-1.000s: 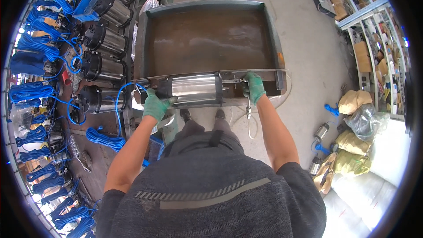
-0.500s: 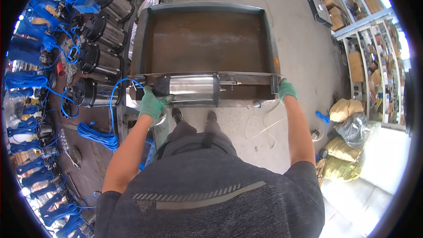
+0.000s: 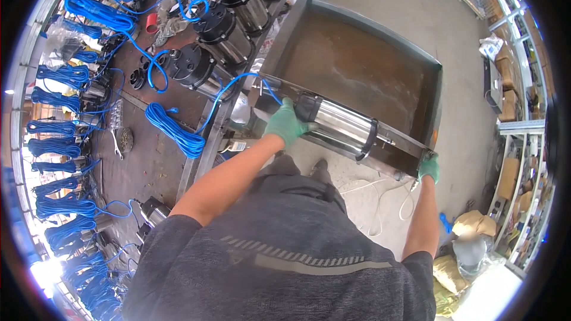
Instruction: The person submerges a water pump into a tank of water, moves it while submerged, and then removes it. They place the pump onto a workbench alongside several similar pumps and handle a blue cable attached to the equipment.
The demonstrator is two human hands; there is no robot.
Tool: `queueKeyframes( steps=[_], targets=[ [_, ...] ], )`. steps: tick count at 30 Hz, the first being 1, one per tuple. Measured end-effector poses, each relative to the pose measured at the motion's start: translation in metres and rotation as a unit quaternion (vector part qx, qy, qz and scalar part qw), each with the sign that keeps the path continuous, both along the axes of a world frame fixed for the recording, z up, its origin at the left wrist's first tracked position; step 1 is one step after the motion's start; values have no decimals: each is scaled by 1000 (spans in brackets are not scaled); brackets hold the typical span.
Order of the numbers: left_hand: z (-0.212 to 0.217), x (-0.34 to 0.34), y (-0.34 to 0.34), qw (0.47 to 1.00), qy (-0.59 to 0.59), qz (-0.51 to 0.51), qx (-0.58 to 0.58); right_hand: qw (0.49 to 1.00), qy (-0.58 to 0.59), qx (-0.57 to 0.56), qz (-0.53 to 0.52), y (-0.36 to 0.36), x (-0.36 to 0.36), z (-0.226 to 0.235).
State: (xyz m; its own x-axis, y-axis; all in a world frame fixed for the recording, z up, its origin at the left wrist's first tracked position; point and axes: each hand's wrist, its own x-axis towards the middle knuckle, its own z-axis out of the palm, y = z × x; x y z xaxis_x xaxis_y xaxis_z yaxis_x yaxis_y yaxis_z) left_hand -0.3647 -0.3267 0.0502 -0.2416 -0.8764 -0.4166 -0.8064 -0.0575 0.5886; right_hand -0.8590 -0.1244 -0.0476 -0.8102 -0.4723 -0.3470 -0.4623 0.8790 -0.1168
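Observation:
A steel cylindrical submersible pump (image 3: 345, 126) with black ends lies along the near side of a rusty-brown metal tank (image 3: 357, 59). My left hand (image 3: 288, 123), in a green glove, is on the pump's left black end, thumb pointing along the steel body and fingers curled over the far side. A blue cable (image 3: 233, 80) runs left from that end to a coil (image 3: 174, 131) on the bench. My right hand (image 3: 429, 168), also gloved in green, is closed at the tank's near right corner. What its fingers hold there is hidden.
On the left, a dark workbench (image 3: 148, 172) carries several upright pumps (image 3: 199, 68), a red ring (image 3: 151, 22) and a wrench (image 3: 117, 142). Blue cable coils (image 3: 56, 145) line its far left. A pale hose (image 3: 380, 208) loops on the floor; sacks (image 3: 474, 224) and shelving (image 3: 517, 169) stand right.
My view has turned left, so the tank and pump now appear tilted and farther right, with more of the bench showing. Both hands stay at about the same places on the tank and pump.

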Motion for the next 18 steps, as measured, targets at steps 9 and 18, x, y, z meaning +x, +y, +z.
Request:
queueKeyframes(
  steps=[9, 18],
  targets=[
    [-43, 90, -50, 986, -80, -7, -147, 938, 39, -322, 121, -56, 99, 65],
    [-71, 116, -109, 900, -226, -286, -239, 915, 80, -294, 263, -133, 272, 84]
  ],
)
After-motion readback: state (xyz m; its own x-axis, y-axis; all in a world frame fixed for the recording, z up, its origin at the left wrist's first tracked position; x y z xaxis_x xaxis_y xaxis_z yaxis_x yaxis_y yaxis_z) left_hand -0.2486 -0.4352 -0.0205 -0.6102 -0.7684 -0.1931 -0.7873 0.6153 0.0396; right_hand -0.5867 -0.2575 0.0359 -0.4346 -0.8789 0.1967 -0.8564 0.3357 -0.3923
